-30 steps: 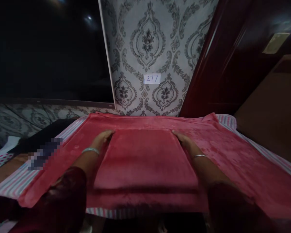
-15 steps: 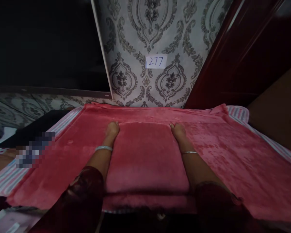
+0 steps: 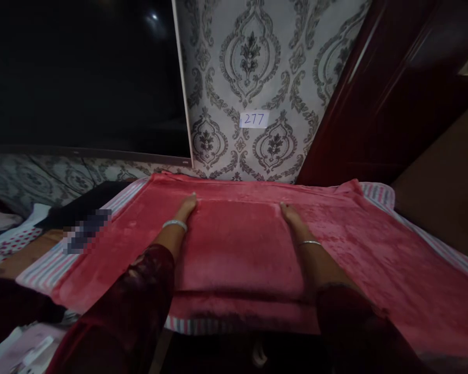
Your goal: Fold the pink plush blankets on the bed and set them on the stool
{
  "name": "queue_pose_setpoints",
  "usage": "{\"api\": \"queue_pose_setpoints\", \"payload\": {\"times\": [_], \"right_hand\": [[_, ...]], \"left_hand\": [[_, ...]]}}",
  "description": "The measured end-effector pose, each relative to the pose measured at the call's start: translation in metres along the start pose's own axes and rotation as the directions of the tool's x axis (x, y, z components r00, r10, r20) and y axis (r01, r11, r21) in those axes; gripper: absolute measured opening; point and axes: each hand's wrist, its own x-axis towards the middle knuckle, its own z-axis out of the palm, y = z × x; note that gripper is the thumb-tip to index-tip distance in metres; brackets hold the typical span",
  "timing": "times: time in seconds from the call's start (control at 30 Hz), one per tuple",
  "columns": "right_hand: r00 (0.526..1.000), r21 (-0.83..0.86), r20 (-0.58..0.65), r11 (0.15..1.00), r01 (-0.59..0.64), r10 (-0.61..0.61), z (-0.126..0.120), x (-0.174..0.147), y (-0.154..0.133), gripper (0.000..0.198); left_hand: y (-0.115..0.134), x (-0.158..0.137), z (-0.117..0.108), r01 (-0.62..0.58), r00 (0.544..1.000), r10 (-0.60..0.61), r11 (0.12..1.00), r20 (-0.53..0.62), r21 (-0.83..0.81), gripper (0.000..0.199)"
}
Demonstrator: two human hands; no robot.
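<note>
A folded pinkish-red plush cloth [image 3: 244,241], shaped like a flat rectangle, lies on a larger spread red plush blanket [image 3: 351,249]. My left hand [image 3: 187,205] is at its far left corner, fingers closed on the edge. At the far right corner, my right hand [image 3: 290,212] grips the edge in the same way. Both arms reach forward along the sides of the cloth. The fingertips are partly hidden against the fabric, which has nearly the same colour. Striped fabric [image 3: 185,325] shows under the blanket's front edge.
A patterned wall with a paper label [image 3: 254,119] stands behind the table. A large dark screen [image 3: 81,78] is at the left, a dark red glossy panel [image 3: 359,114] at the right. Near the left edge lie a blurred-out item [image 3: 88,231] and pale pink packaging [image 3: 29,345].
My view has tilted up and shifted slightly left, so more wall shows. Both hands stay at the cloth's far corners. More striped fabric shows at the front edge.
</note>
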Motion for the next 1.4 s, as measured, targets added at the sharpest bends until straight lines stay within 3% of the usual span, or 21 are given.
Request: {"api": "queue_pose_setpoints", "payload": {"times": [0.07,0.13,0.2,0.3,0.47,1.0,1.13,1.23,1.33,1.4], "right_hand": [[0.997,-0.054,-0.043,0.997,0.063,-0.065,-0.005,-0.011,-0.014,0.055],[0.969,-0.148,-0.070,0.963,0.226,-0.238,-0.001,-0.028,-0.032,0.057],[0.920,-0.249,-0.005,0.891,0.379,-0.392,0.010,-0.047,-0.046,0.056],[0.898,-0.302,0.111,0.846,0.439,-0.426,0.031,-0.070,-0.053,0.056],[0.898,-0.310,0.102,0.844,0.438,-0.428,0.049,-0.077,-0.041,0.057],[0.898,-0.353,0.113,0.828,0.436,-0.425,0.053,-0.076,-0.041,0.057],[0.907,-0.339,0.191,0.842,0.420,-0.375,0.037,-0.076,-0.048,0.059],[0.910,-0.318,0.210,0.855,0.408,-0.356,0.014,-0.087,-0.044,0.061],[0.896,-0.320,0.126,0.837,0.443,-0.426,-0.005,-0.119,-0.024,0.062],[0.860,-0.327,0.102,0.799,0.504,-0.501,-0.008,-0.148,-0.004,0.061]], "left_hand": [[0.019,-0.014,-0.004,-0.041,0.999,0.042,0.998,-0.020,0.047,0.063],[0.037,-0.037,0.001,-0.190,0.981,0.192,0.973,-0.007,0.130,0.066],[0.049,-0.065,0.015,-0.415,0.910,0.405,0.872,0.093,0.259,0.069],[0.049,-0.099,0.040,-0.566,0.824,0.508,0.755,0.250,0.331,0.071],[0.036,-0.107,0.059,-0.568,0.821,0.491,0.751,0.290,0.337,0.071],[0.033,-0.106,0.071,-0.562,0.826,0.503,0.773,0.256,0.296,0.073],[0.040,-0.101,0.057,-0.547,0.826,0.470,0.803,0.312,0.237,0.074],[0.043,-0.104,0.030,-0.517,0.821,0.425,0.836,0.381,0.183,0.074],[0.027,-0.129,0.001,-0.556,0.815,0.491,0.812,0.306,0.177,0.073],[0.007,-0.156,-0.008,-0.625,0.777,0.574,0.753,0.260,0.206,0.072]]}}
